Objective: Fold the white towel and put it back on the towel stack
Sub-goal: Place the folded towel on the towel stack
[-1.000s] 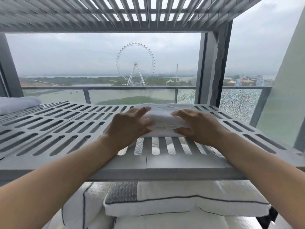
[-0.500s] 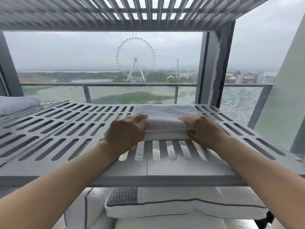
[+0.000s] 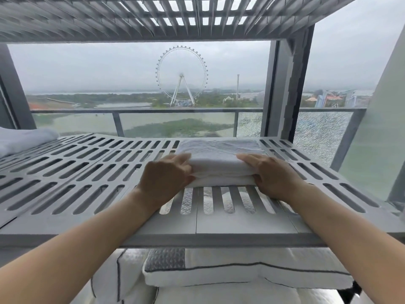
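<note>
Folded white towel (image 3: 219,159), plush rectangle, on slotted grey shelf (image 3: 87,172). Grips: left hand (image 3: 166,178) and right hand (image 3: 274,174) each clasp a near corner.

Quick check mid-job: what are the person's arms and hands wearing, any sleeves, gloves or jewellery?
The left forearm and right forearm are bare, no sleeve in view. The left hand and right hand are ungloved; no watch, bracelet or ring shows on the visible sides.

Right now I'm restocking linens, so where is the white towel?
In the head view the folded towel lies on the slatted shelf, slightly right of centre. The left hand and right hand grip its near corners.
</note>
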